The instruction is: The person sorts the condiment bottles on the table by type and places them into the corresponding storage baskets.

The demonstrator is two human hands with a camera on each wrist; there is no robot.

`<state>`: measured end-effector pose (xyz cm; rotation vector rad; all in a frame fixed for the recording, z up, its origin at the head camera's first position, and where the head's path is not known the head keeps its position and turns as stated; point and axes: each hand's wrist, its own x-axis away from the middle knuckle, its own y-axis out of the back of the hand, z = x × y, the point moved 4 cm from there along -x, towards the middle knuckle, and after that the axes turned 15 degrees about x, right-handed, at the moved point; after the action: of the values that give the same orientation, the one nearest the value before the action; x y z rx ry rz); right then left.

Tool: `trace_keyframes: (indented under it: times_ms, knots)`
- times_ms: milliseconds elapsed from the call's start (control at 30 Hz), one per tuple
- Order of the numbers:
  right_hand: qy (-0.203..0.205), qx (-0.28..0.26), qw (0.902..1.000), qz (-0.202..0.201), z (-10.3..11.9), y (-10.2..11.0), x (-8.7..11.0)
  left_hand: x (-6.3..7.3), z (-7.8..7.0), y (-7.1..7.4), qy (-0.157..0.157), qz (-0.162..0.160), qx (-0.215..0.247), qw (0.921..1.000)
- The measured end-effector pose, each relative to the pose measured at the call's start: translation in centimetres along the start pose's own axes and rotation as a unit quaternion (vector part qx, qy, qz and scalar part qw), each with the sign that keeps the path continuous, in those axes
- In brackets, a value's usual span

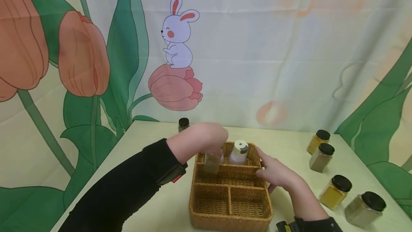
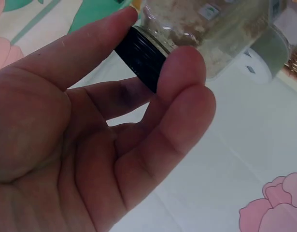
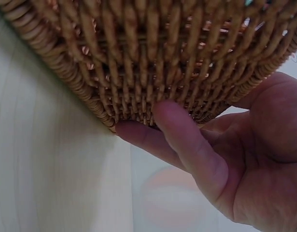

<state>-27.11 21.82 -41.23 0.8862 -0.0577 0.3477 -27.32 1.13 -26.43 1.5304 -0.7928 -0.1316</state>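
A woven basket with several compartments stands on the table. Over its back part, my left hand holds a clear glass jar above the weave. In the left wrist view, the thumb and fingers pinch the jar's black lid, and pale contents show through the glass. A white-capped bottle stands in the back compartment, right of the jar. My right hand grips the basket's right wall. Seen from the right wrist, fingertips press against the outer weave.
At the table's right are several black-lidded jars: yellow, greyish, another yellow, and a pale one. One more dark-lidded jar stands behind my left forearm. A printed curtain hangs behind the table.
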Motion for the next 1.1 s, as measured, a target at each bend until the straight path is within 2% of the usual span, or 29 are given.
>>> trace_keyframes:
  times_ms: [233, 467, 667, 1100]
  knots:
    - [0.0, 0.002, 1.0, 0.001, 0.1, 0.1, 0.0, -0.1, -0.8, -0.3, -0.003, 0.01, -0.001, 0.9999]
    - [-0.007, -0.001, 1.0, -0.002, -0.1, 0.0, -0.2, -1.0, -1.5, -1.4, -0.001, 0.008, 0.029, 0.9995]
    - [-0.009, -0.001, 0.9999, -0.004, -0.1, 0.1, 0.0, -1.9, -2.2, -2.4, 0.005, -0.002, -0.002, 1.0]
    - [-0.003, -0.009, 0.9999, -0.005, -0.3, 0.0, -0.2, -3.2, -3.0, -3.9, 0.022, 0.02, -0.024, 0.9993]
